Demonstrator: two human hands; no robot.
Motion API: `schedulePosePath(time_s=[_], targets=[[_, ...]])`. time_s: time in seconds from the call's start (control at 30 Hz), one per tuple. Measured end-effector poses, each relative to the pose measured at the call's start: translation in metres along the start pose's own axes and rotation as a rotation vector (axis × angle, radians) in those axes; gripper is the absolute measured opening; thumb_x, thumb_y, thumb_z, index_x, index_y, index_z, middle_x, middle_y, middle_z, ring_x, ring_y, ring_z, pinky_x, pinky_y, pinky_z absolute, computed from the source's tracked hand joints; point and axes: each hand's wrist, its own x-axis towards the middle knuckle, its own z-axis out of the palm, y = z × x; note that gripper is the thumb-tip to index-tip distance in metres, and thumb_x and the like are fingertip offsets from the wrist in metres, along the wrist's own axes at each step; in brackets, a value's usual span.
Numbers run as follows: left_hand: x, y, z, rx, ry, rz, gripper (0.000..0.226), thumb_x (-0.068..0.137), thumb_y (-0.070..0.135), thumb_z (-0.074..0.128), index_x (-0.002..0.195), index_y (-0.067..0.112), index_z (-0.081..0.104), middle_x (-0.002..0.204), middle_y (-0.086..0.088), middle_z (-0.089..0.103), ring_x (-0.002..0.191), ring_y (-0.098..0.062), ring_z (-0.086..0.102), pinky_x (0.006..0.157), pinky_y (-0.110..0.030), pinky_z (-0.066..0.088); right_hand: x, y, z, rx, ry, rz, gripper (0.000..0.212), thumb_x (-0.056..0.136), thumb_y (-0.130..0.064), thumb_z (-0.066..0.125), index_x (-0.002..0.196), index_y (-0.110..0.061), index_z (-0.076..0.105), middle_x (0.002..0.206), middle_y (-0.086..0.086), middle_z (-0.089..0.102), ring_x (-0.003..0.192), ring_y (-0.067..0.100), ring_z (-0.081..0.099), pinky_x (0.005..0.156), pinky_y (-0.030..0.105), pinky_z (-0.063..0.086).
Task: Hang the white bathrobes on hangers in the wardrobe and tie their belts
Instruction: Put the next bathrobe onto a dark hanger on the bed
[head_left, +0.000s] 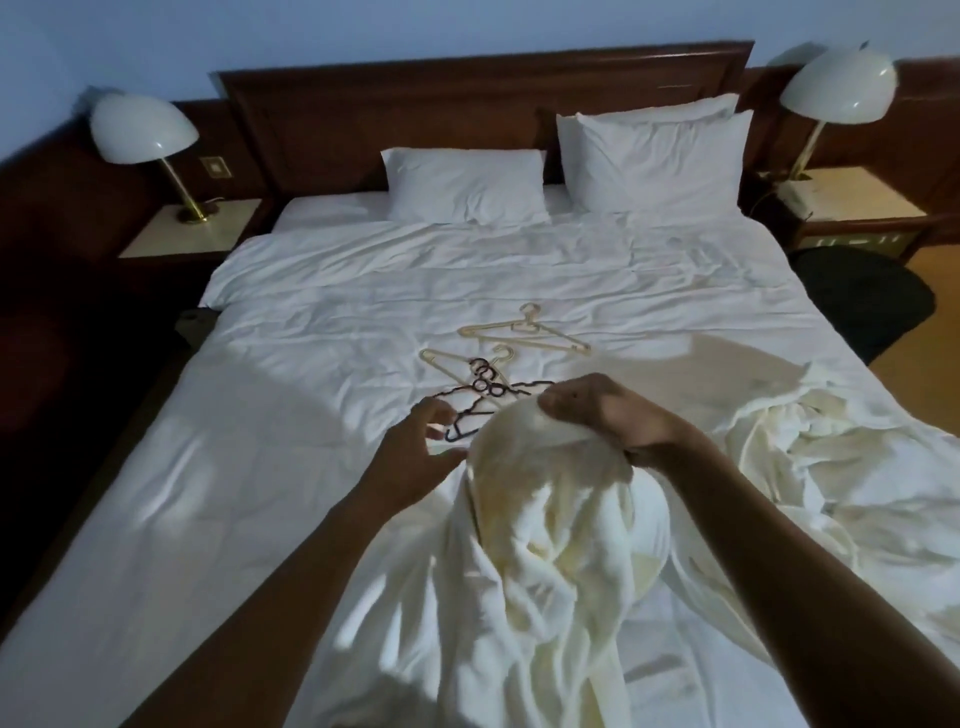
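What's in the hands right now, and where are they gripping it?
The right hand grips the white bathrobe at its bunched top edge, lifted above the bed. The left hand is spread beside that edge, near the dark hangers, gripping nothing.

Both bare forearms reach forward from the bottom edge and converge toward the middle. The left forearm (291, 571) rises from the lower left, wrist straight. The left hand (415, 452) is held palm-inward with its fingers (423, 413) spread and loosely bent, and the thumb lies along the lower edge. The right forearm (779, 545) comes in from the lower right. The right hand (608, 415) is knuckles-up, fingers curled down, gripping a bunched fold of the soft white cloth bathrobe (550, 519).
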Motion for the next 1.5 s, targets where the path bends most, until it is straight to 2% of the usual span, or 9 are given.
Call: schedulePosePath(time_s=[0.13, 0.27, 0.4, 0.57, 0.7, 0.87, 1.17, 1.37, 1.5], targets=[[0.017, 0.033, 0.033, -0.055, -0.061, 0.072, 0.024, 0.088, 0.024, 0.069, 0.11, 0.032, 0.069, 0.105, 0.013, 0.071, 0.096, -0.004, 0.067, 0.084, -0.027, 0.054, 0.018, -0.007, 0.01, 0.008, -0.071, -0.055, 0.027, 0.1, -0.019, 0.062, 0.079, -0.008, 0.075, 0.074, 0.001, 0.067, 0.067, 0.01, 0.061, 0.062, 0.024, 0.047], [0.005, 0.029, 0.047, -0.464, -0.073, -0.113, 0.039, 0.096, 0.04, 0.056, 0.103, 0.003, 0.07, 0.102, -0.024, 0.069, 0.098, -0.045, 0.064, 0.093, -0.06, 0.052, 0.03, -0.002, -0.021, 0.122, 0.15, -0.108, 0.039, 0.098, -0.023, 0.065, 0.092, 0.015, 0.065, 0.076, 0.017, 0.063, 0.068, 0.024, 0.059, 0.059, 0.029, 0.046], [-0.009, 0.014, 0.044, -0.317, -0.177, -0.11, 0.041, 0.09, 0.052, 0.059, 0.086, 0.011, 0.063, 0.071, 0.001, 0.063, 0.063, -0.02, 0.058, 0.059, -0.033, 0.045, 0.026, 0.029, -0.033, -0.055, 0.065, -0.027, 0.043, 0.097, -0.029, 0.067, 0.082, 0.01, 0.059, 0.069, 0.01, 0.054, 0.062, 0.018, 0.05, 0.052, 0.026, 0.038], [0.02, -0.038, 0.029, 0.144, -0.068, -0.099, 0.006, 0.091, 0.028, 0.072, 0.087, 0.024, 0.068, 0.071, 0.008, 0.064, 0.075, -0.014, 0.064, 0.064, -0.02, 0.042, 0.041, 0.074, -0.021, -0.211, 0.14, 0.012, 0.047, 0.099, -0.034, 0.063, 0.075, 0.005, 0.052, 0.064, 0.002, 0.042, 0.059, 0.013, 0.039, 0.053, 0.029, 0.029], [0.053, -0.086, 0.026, 0.265, 0.055, -0.264, 0.019, 0.082, 0.004, 0.069, 0.086, 0.022, 0.074, 0.08, 0.003, 0.067, 0.085, -0.025, 0.068, 0.069, -0.027, 0.041, 0.074, 0.101, -0.012, -0.199, 0.25, 0.048, 0.052, 0.091, -0.044, 0.061, 0.071, 0.002, 0.047, 0.064, 0.004, 0.038, 0.06, 0.016, 0.036, 0.057, 0.034, 0.028], [0.077, -0.083, 0.021, -0.704, -0.335, -0.464, 0.029, 0.099, 0.018, 0.064, 0.118, -0.003, 0.068, 0.107, -0.019, 0.071, 0.095, -0.028, 0.069, 0.082, -0.036, 0.057, 0.123, 0.135, -0.022, -0.368, 0.452, 0.146, 0.039, 0.091, -0.049, 0.056, 0.073, -0.015, 0.06, 0.06, -0.001, 0.053, 0.062, 0.021, 0.051, 0.061, 0.034, 0.041], [0.17, -0.172, 0.066, -0.523, -0.177, -0.55, 0.041, 0.098, 0.041, 0.065, 0.094, 0.0, 0.07, 0.078, -0.014, 0.064, 0.069, -0.022, 0.059, 0.063, -0.032, 0.042, 0.222, 0.209, -0.029, -0.677, 0.35, 0.218, 0.036, 0.104, -0.027, 0.053, 0.068, -0.031, 0.048, 0.065, -0.007, 0.052, 0.076, 0.03, 0.053, 0.07, 0.03, 0.031], [0.225, -0.232, 0.14, -0.599, -0.092, -0.71, 0.031, 0.099, 0.03, 0.064, 0.099, 0.0, 0.072, 0.083, -0.011, 0.069, 0.076, -0.022, 0.062, 0.066, -0.03, 0.047, 0.296, 0.292, -0.038, -0.85, 0.21, 0.289, 0.029, 0.099, -0.028, 0.044, 0.106, -0.014, 0.069, 0.107, 0.013, 0.07, 0.103, 0.037, 0.065, 0.078, 0.035, 0.045], [0.229, -0.264, 0.175, -0.728, -0.113, -0.828, 0.015, 0.099, 0.024, 0.065, 0.1, 0.016, 0.077, 0.096, -0.007, 0.079, 0.088, -0.023, 0.074, 0.077, -0.031, 0.058, 0.334, 0.327, -0.044, -0.915, 0.173, 0.285, 0.044, 0.093, -0.018, 0.055, 0.136, -0.015, 0.052, 0.126, 0.017, 0.06, 0.12, 0.038, 0.055, 0.098, 0.043, 0.048]])
